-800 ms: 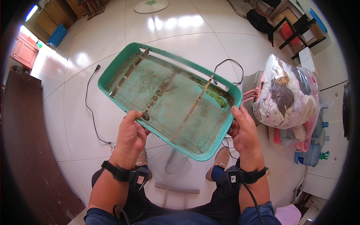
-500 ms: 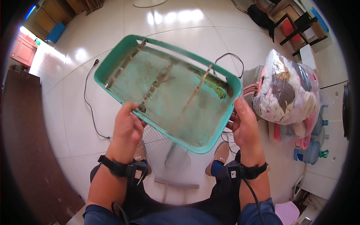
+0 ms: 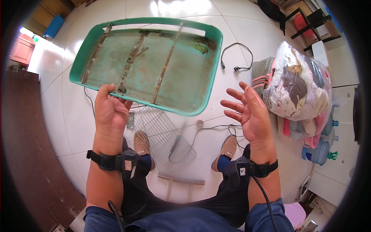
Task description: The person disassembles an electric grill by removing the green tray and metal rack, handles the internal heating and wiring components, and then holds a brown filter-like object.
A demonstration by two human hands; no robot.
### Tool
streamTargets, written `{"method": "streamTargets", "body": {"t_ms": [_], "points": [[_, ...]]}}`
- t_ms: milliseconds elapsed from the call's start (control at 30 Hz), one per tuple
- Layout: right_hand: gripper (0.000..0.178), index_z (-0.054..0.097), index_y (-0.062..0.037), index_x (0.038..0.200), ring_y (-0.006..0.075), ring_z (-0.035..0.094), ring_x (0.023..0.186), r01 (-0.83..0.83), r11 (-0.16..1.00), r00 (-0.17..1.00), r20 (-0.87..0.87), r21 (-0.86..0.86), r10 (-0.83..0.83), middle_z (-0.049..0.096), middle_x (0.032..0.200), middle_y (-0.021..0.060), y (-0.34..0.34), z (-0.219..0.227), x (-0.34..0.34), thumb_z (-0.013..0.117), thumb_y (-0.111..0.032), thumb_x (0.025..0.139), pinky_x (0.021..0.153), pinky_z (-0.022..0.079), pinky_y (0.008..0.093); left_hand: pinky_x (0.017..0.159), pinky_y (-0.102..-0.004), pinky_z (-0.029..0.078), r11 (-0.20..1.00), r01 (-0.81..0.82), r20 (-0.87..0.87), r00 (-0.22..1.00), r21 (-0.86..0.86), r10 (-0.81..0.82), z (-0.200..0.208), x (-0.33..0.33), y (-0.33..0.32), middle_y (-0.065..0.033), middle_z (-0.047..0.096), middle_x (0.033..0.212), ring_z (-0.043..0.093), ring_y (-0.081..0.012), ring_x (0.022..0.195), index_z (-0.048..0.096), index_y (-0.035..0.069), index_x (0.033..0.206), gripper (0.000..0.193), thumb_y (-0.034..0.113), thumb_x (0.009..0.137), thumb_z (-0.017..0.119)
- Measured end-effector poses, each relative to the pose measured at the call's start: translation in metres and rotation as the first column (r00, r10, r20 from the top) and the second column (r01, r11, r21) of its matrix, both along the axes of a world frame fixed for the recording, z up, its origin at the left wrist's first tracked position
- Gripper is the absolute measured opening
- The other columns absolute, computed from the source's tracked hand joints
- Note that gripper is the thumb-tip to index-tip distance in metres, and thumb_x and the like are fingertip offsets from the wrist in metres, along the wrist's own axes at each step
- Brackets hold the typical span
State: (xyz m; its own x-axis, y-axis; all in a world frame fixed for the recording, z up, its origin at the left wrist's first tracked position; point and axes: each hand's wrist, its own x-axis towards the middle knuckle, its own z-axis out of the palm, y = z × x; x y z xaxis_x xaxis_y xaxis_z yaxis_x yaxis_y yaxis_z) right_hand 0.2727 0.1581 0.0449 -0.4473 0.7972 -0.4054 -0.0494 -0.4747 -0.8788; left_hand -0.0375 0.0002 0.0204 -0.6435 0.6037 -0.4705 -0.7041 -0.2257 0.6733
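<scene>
A dirty green plastic tray [image 3: 181, 83] is held up over the floor, its inside stained with brown grime and a leafy-green patch at the far right corner. Thin soiled bars run across it. My left hand [image 3: 111, 104] grips the near rim toward the left, thumb over the edge and fingers underneath. Off the tray's right side, my right hand [image 3: 249, 108] is raised with fingers spread, holding nothing. Beneath the tray a wire rack [image 3: 158, 129] is partly hidden, and a soldering-iron-like tool [image 3: 176, 146] with a cord lies there, blurred.
A black plug [image 3: 237, 69] and cable lie on the tiles. At the right are a clear bag of stuffed cloth items [image 3: 295, 83] and blue water bottles [image 3: 319, 152]. A dark brown cabinet [image 3: 27, 143] lines the left. A frame bar [image 3: 181, 179] sits between my legs.
The tray has moved left and away from me and turned more level. My right hand has let go of its right edge and opened; my left hand keeps its hold.
</scene>
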Motion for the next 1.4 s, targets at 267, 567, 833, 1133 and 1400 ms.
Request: {"method": "streamTargets", "body": {"t_ms": [267, 567, 833, 1133, 1400], "points": [[0.076, 0.035, 0.0017, 0.150, 0.0325, 0.068, 0.108, 0.019, 1.000, 1.000, 0.011, -0.009, -0.019, 0.056, 0.135, 0.0238, 0.000, 0.001, 0.002, 0.064, -0.046, 0.098, 0.084, 0.058, 0.0374, 0.088, -0.0440, 0.057, 0.997, -0.075, 0.021, 0.997, 0.000, 0.075, -0.003, -0.014, -0.006, -0.0092, 0.064, 0.112, 0.064, -0.0259, 0.101, 0.053, 0.003, 0.117, 0.031, 0.017, 0.090, 0.061], [0.073, 0.035, 0.0019, 0.150, 0.0324, 0.068, 0.108, 0.021, 1.000, 1.000, 0.021, -0.002, -0.021, 0.056, 0.136, 0.0238, 0.000, 0.003, 0.000, 0.063, -0.043, 0.100, 0.084, 0.058, 0.0371, 0.090, -0.0434, 0.057, 0.995, -0.095, 0.052, 0.994, 0.017, 0.094, -0.005, -0.019, -0.008, -0.0112, 0.063, 0.116, 0.064, -0.0277, 0.104, 0.052, 0.001, 0.119, 0.035, 0.018, 0.090, 0.062], [0.072, 0.034, 0.0021, 0.150, 0.0321, 0.069, 0.107, 0.025, 1.000, 0.999, 0.033, -0.001, -0.025, 0.056, 0.135, 0.0237, -0.001, 0.004, -0.001, 0.062, -0.041, 0.100, 0.084, 0.058, 0.0366, 0.092, -0.0444, 0.057, 0.994, -0.105, 0.060, 0.993, 0.022, 0.104, -0.003, -0.019, -0.008, -0.0112, 0.062, 0.116, 0.064, -0.0282, 0.105, 0.052, 0.001, 0.119, 0.037, 0.017, 0.089, 0.064], [0.072, 0.034, 0.0020, 0.150, 0.0315, 0.069, 0.106, 0.030, 1.000, 0.999, 0.029, -0.002, -0.030, 0.057, 0.135, 0.0232, -0.001, 0.004, -0.001, 0.063, -0.041, 0.100, 0.082, 0.058, 0.0363, 0.090, -0.0434, 0.057, 0.994, -0.111, 0.068, 0.992, 0.013, 0.110, -0.002, -0.018, -0.008, -0.0103, 0.062, 0.114, 0.063, -0.0273, 0.102, 0.051, 0.001, 0.118, 0.036, 0.018, 0.089, 0.064], [0.071, 0.034, 0.0017, 0.150, 0.0321, 0.069, 0.106, 0.034, 0.999, 0.999, 0.022, -0.005, -0.034, 0.057, 0.134, 0.0231, -0.002, 0.004, -0.002, 0.063, -0.040, 0.100, 0.082, 0.058, 0.0366, 0.088, -0.0433, 0.057, 0.993, -0.121, 0.056, 0.991, 0.003, 0.121, 0.001, -0.017, -0.007, -0.0101, 0.062, 0.113, 0.063, -0.0266, 0.102, 0.052, 0.002, 0.117, 0.034, 0.018, 0.089, 0.063]]}}
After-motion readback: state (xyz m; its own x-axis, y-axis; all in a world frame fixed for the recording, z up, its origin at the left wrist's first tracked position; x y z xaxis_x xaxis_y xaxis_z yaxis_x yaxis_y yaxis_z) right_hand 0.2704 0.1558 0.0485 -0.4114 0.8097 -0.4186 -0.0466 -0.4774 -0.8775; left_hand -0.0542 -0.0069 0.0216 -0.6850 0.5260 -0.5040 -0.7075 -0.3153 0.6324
